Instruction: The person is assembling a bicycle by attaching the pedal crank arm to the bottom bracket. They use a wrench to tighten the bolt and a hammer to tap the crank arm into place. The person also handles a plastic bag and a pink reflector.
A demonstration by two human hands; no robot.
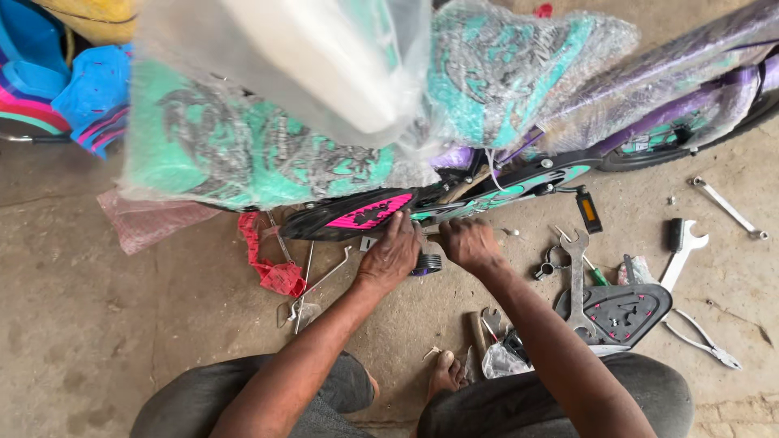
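The landmark is the small bicycle [519, 174] lying across the concrete floor [97, 324], its frame and saddle wrapped in clear plastic film [324, 73] over teal and purple; just below its black and pink chain guard [357, 215] the left hand [392, 255] lies palm down with fingers curled against the guard's lower edge, though what it grips cannot be told; beside it the right hand [469, 242] is closed on a small part under the frame, hidden by the fingers; a small black wheel [428, 264] sits between the two hands; left of the guard lies a crumpled red wrapper [272, 268] on thin metal rods [312, 284]; right of the bicycle, spanners [578, 276], pliers [702, 341] and a black plate [621, 312] crowd the floor; open concrete lies far left.
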